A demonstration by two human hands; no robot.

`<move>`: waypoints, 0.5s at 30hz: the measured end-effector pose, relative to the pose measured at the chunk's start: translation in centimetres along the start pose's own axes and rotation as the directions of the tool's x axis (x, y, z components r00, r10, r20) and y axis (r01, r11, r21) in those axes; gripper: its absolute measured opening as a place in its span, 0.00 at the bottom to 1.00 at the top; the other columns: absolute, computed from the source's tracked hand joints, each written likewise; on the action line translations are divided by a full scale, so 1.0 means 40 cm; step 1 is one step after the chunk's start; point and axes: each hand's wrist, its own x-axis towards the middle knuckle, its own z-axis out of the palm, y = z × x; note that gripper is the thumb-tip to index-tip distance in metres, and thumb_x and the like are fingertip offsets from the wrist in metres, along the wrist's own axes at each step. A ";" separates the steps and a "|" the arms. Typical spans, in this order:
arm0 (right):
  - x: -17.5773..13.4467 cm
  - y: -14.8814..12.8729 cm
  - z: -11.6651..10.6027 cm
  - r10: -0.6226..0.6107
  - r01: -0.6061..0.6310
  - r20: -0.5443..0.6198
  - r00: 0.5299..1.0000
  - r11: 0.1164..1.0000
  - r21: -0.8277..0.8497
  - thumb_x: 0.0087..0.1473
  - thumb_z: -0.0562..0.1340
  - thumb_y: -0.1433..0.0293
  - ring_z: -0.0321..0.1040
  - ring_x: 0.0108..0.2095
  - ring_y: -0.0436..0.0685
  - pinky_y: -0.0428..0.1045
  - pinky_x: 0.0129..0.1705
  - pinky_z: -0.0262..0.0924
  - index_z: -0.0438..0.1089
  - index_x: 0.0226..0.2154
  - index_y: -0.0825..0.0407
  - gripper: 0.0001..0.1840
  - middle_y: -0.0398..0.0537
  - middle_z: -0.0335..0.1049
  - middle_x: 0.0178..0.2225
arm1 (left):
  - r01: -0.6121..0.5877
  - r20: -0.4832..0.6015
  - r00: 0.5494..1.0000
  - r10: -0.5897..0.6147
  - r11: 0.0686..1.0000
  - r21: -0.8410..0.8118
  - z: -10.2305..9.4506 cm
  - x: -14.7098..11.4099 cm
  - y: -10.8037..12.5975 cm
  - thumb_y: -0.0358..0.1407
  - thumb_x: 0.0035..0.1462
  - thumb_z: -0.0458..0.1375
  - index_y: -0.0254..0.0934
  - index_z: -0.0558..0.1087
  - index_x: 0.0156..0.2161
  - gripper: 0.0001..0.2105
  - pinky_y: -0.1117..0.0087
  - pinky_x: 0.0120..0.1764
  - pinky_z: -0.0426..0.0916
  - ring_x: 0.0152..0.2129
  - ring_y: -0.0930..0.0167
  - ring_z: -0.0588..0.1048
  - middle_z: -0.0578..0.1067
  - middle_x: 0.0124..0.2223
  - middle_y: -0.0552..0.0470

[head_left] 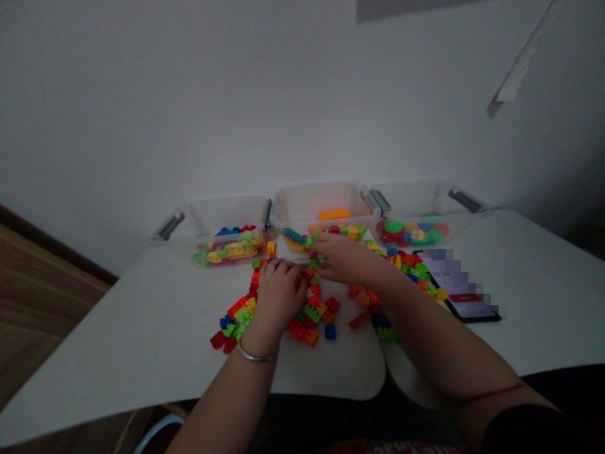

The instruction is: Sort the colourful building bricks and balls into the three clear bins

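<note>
My left hand [280, 291], with a silver bangle at the wrist, rests among a pile of colourful toy building bricks [312, 312]. Its fingers curl downward over the bricks; red shows near the thumb, but what they grip is hidden. Just to the right and farther back is my right hand [347, 260], its thumb and fingers closed around a small green building brick [314, 261]. It hovers in front of the middle clear plastic box [321, 189]. A blue brick [329, 331] and an orange brick [360, 321] lie near the pile's front edge.
A left clear box [227, 211] and a right clear box [416, 195] hold coloured pieces, standing against the wall. More bricks [418, 271] lie beside a phone [460, 287] on the right. The white table [142, 328] has a curved front edge.
</note>
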 end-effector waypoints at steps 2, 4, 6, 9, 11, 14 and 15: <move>-0.012 0.016 -0.031 0.013 -0.004 -0.165 0.986 0.999 0.054 0.51 0.62 0.72 0.68 0.45 0.58 0.50 0.48 0.60 0.73 0.40 0.54 0.12 0.53 0.73 0.42 | 0.004 0.005 1.000 -0.004 1.000 -0.006 -0.002 0.000 0.001 0.37 0.58 0.55 0.42 0.78 0.43 0.11 0.50 0.57 0.60 0.49 0.58 0.69 0.78 0.46 0.47; -0.025 0.039 -0.059 0.070 -0.052 -0.325 0.943 0.997 0.065 0.51 0.61 0.71 0.68 0.44 0.59 0.51 0.47 0.59 0.72 0.42 0.54 0.14 0.52 0.74 0.41 | 0.009 0.011 1.000 -0.009 1.000 -0.008 -0.003 0.000 0.002 0.37 0.58 0.55 0.41 0.78 0.43 0.11 0.50 0.57 0.60 0.49 0.58 0.69 0.78 0.46 0.47; -0.035 0.066 -0.079 0.157 -0.137 -0.467 0.870 0.988 0.076 0.53 0.59 0.70 0.68 0.42 0.59 0.52 0.46 0.58 0.71 0.45 0.53 0.16 0.52 0.74 0.40 | 0.012 0.014 1.000 -0.012 1.000 -0.010 -0.004 0.000 0.002 0.37 0.58 0.55 0.41 0.78 0.43 0.12 0.50 0.57 0.60 0.49 0.58 0.69 0.78 0.46 0.47; -0.040 0.110 -0.087 0.263 -0.270 -0.602 0.754 0.959 0.080 0.57 0.55 0.68 0.68 0.40 0.60 0.53 0.46 0.58 0.72 0.46 0.53 0.17 0.53 0.74 0.40 | 0.015 0.015 1.000 -0.015 1.000 -0.005 -0.005 -0.001 0.002 0.37 0.58 0.55 0.40 0.78 0.44 0.12 0.50 0.58 0.60 0.50 0.58 0.68 0.78 0.46 0.47; -0.038 0.136 -0.082 0.297 -0.332 -0.621 0.725 0.941 0.062 0.59 0.53 0.67 0.68 0.41 0.60 0.54 0.47 0.57 0.73 0.45 0.53 0.18 0.54 0.75 0.40 | 0.019 0.020 1.000 -0.019 1.000 0.002 -0.005 -0.001 0.001 0.37 0.58 0.55 0.40 0.78 0.43 0.12 0.50 0.58 0.60 0.50 0.57 0.68 0.78 0.47 0.47; -0.030 0.160 -0.070 0.349 -0.394 -0.505 0.789 0.919 0.020 0.60 0.52 0.65 0.69 0.42 0.62 0.55 0.47 0.57 0.74 0.46 0.52 0.19 0.53 0.77 0.41 | 0.021 0.026 0.999 -0.022 1.000 0.006 -0.004 -0.002 0.001 0.37 0.58 0.55 0.40 0.78 0.44 0.12 0.50 0.58 0.60 0.50 0.57 0.68 0.78 0.47 0.47; -0.027 0.163 -0.067 0.369 -0.415 -0.449 0.814 0.910 -0.005 0.60 0.52 0.65 0.69 0.42 0.63 0.55 0.46 0.57 0.75 0.46 0.52 0.19 0.53 0.77 0.41 | 0.020 0.025 0.999 -0.020 1.000 0.005 -0.004 -0.002 0.000 0.37 0.58 0.55 0.40 0.78 0.43 0.12 0.50 0.58 0.60 0.50 0.57 0.68 0.78 0.47 0.47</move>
